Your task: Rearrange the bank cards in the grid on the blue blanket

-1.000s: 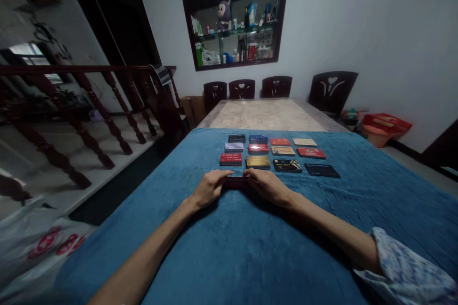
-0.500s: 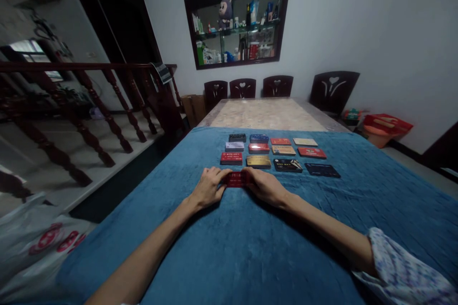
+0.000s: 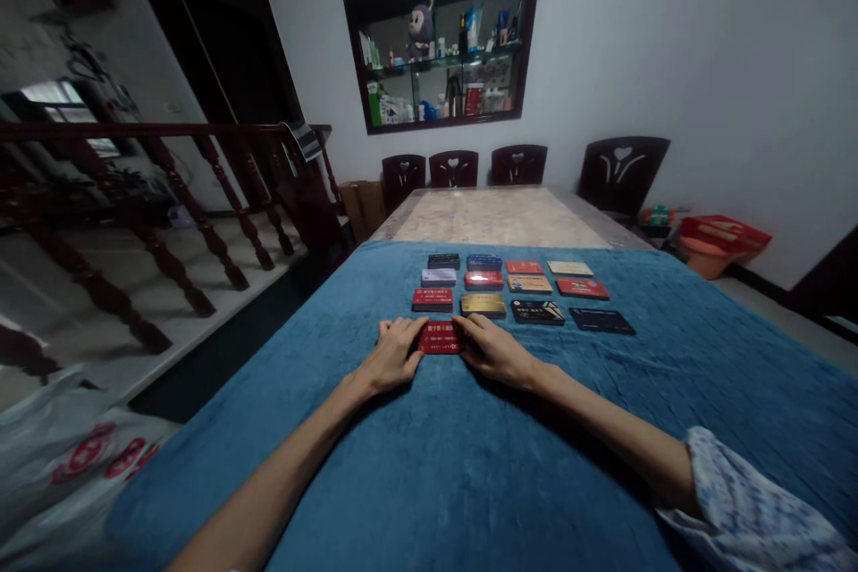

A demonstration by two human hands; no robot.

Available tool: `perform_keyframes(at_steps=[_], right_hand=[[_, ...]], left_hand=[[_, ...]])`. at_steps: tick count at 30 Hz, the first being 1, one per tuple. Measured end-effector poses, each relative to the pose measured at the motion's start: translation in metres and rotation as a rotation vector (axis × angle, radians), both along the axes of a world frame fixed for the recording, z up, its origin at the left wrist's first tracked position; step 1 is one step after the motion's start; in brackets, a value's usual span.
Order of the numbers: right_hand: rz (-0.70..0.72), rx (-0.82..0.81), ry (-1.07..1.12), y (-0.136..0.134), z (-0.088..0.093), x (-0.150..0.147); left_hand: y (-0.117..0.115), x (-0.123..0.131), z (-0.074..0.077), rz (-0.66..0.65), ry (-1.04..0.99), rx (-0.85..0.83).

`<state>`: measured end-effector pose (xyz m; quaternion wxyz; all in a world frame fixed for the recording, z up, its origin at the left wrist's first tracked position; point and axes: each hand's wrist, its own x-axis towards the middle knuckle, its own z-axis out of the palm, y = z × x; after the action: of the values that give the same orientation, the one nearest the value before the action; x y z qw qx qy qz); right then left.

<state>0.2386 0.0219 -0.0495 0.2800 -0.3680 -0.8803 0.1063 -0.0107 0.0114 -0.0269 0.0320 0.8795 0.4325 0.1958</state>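
Observation:
Between my two hands is a red card (image 3: 441, 338) with pale printing, its face toward me. The fingers and thumb of my left hand (image 3: 394, 352) grip its left end. At its right end, my right hand (image 3: 497, 350) holds it the same way. Just beyond lie several stacks of cards in rows: a red stack (image 3: 433, 299), a gold stack (image 3: 483, 305), a black stack (image 3: 537, 312) and a flat dark card (image 3: 601, 321) in the nearest row. Behind them are a lilac stack (image 3: 438, 278), a red-and-white stack (image 3: 483, 280) and others.
A blue cloth (image 3: 429, 465) covers the near part of the table; a pale marbled top (image 3: 483, 213) shows beyond it. Dark chairs (image 3: 519, 165) stand at the far end. A wooden railing (image 3: 221, 188) and white plastic bags (image 3: 73, 465) are on the left.
The red card's face has turned brighter and its printing is easier to read. My right fingers have shifted slightly outward on its right end. The card stacks stay put.

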Motion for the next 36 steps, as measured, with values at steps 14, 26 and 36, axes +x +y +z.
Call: perform_keyframes(at_steps=[14, 26, 36], right_hand=[[-0.005, -0.121, 0.084, 0.003, 0.0, 0.0], [-0.025, -0.024, 0.006, 0.003, 0.005, 0.001], [-0.052, 0.054, -0.186, 0.022, 0.04, -0.003]], left_hand=[[0.002, -0.001, 0.005, 0.028, -0.046, -0.143], [0.0, 0.005, 0.011, 0.062, -0.056, -0.174], [0.023, 0.003, 0.03, 0.071, -0.002, -0.166]])
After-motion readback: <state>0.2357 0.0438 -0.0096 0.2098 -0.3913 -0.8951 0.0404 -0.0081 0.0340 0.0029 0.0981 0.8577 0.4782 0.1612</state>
